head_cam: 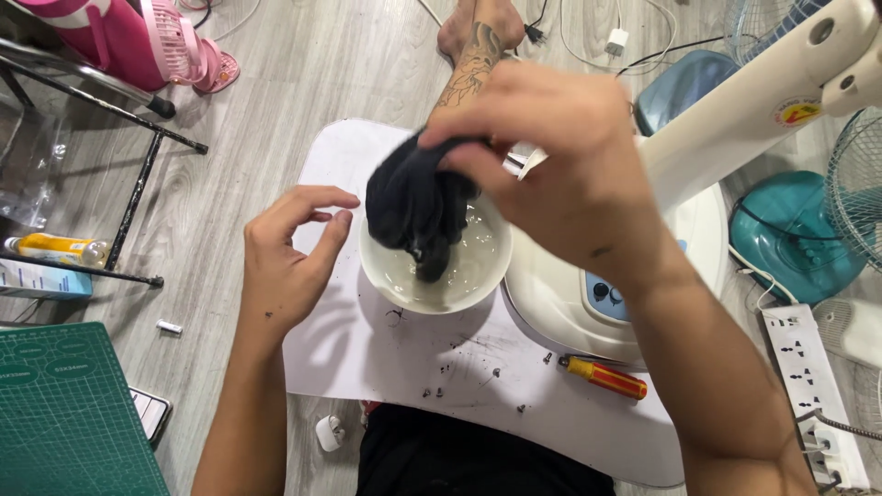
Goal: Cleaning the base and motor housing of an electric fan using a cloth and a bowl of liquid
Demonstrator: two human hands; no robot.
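Black cloth (418,207) bunched in right hand (560,161), its lower end dipping into water in white bowl (439,266): looks like the soaking or wringing step; next move likely needs a squeeze over the bowl. Right hand clenched on cloth above bowl; left hand (289,253) left of bowl, open, fingers curled, holding nothing.

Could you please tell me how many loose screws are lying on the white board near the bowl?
About 6, all below the bowl: one by the screwdriver, one mid-board, two together, one lower right, one by black specks. Arms may hide more.
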